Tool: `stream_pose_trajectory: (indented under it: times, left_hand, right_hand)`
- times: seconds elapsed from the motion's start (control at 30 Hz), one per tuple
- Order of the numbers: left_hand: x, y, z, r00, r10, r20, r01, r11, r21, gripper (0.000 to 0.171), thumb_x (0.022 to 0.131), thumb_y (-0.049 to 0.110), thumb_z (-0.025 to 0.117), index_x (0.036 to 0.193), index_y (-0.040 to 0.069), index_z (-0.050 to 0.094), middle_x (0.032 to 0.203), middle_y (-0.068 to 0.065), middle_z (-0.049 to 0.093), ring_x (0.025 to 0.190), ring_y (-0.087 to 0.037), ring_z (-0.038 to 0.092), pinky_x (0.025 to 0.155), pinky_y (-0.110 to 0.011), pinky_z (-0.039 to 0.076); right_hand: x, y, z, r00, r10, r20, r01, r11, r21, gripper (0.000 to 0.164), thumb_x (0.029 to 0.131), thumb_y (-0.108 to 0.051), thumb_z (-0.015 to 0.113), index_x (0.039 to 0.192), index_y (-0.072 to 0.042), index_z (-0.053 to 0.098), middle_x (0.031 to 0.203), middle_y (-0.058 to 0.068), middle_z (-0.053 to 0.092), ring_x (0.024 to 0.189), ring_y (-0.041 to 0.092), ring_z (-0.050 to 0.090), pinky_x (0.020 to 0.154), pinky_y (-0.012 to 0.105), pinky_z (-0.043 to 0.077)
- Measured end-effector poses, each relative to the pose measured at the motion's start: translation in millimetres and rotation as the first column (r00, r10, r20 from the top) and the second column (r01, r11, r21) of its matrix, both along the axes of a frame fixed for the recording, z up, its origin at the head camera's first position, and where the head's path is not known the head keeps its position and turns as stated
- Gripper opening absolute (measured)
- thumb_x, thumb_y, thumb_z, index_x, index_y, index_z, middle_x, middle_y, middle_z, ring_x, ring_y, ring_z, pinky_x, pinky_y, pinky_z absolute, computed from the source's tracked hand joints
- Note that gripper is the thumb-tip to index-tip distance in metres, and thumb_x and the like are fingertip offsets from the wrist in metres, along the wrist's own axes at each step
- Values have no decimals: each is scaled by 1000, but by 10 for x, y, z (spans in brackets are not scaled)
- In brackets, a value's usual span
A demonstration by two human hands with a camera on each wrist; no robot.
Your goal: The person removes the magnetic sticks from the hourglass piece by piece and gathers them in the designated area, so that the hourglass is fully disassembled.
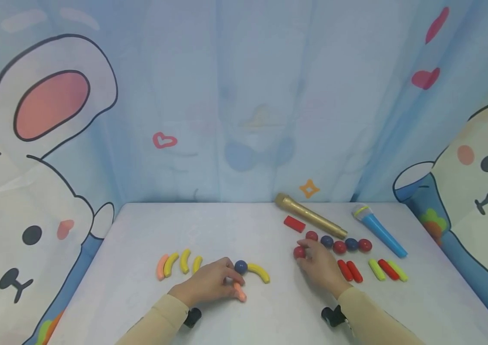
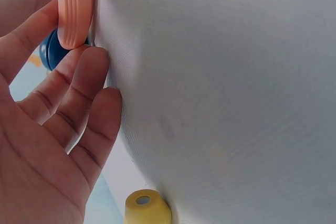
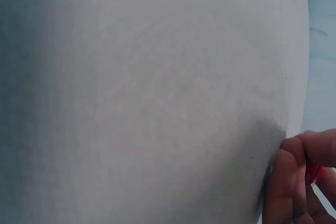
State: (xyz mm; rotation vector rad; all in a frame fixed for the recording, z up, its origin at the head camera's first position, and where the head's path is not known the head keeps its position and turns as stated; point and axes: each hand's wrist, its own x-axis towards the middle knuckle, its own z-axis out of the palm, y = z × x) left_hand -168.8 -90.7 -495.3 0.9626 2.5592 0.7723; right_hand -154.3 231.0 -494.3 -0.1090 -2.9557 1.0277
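Observation:
Near the middle of the table my left hand (image 1: 213,282) pinches a small orange ridged piece (image 1: 239,292) by the thumb and forefinger; in the left wrist view the ridges of the orange piece (image 2: 76,11) show, with the other fingers loosely bent. Just beyond the fingertips are a dark blue ball (image 1: 240,267) and a yellow curved banana-like piece (image 1: 259,272). Further right, my right hand (image 1: 322,266) holds a red ball (image 1: 299,252) at its fingertips. The right wrist view shows only a sliver of the red ball (image 3: 313,171) between the fingers.
Left of the left hand lie several yellow curved pieces (image 1: 170,264) and another orange piece (image 1: 162,267). Beyond the right hand are red and blue balls (image 1: 339,247), a red block (image 1: 294,224), a gold microphone (image 1: 311,215) and a blue microphone (image 1: 380,231). Red sticks (image 1: 354,271) and yellow-green sticks (image 1: 376,270) lie right.

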Motion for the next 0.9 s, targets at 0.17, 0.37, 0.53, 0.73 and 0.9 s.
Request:
stream_pose_trajectory:
  times: [0.17,0.37,0.53,0.73,0.9]
  left_hand:
    - [0,-1,2,1000,-1,-8,1,1000,3,26,82,42,81,106,33,76,101,17,49,78,-2,51,67,-20,45]
    - [14,-1,4,1000,0,-12,0,1000,12,26,82,43,80,106,33,76,101,16,49,77,-2,50,66,-20,45]
    - [14,-4,-1,1000,-7,-20,8,1000,17,26,83,44,80,106,33,76,101,16,50,77,-2,50,66,-20,45]
    - [18,-11,37,1000,-3,0,3,1000,7,26,84,42,80,107,32,77,101,16,50,78,-3,51,66,-20,45]
    - [18,-5,70,1000,9,19,-9,1000,-10,26,84,40,80,108,33,76,102,16,51,79,-3,52,68,-21,46]
  right_hand:
    - [-20,-3,9,999,-51,-12,51,999,-8,55,91,-11,74,140,-7,50,136,17,52,123,37,50,97,54,48]
    - [-8,-2,22,992,-127,-25,127,992,-23,60,92,-14,71,145,-8,45,142,18,46,109,34,56,94,53,50]
    - [36,0,33,987,-159,-33,153,979,-136,50,93,-15,69,140,-11,51,135,13,53,102,29,58,89,46,53]
    - [77,-173,-11,999,24,32,-12,947,-320,35,91,-6,71,124,-10,63,117,5,66,88,19,63,75,29,56]
    - [100,-439,-34,980,173,99,-140,952,-272,29,89,-9,73,116,-16,68,109,-4,66,79,14,60,68,28,54]
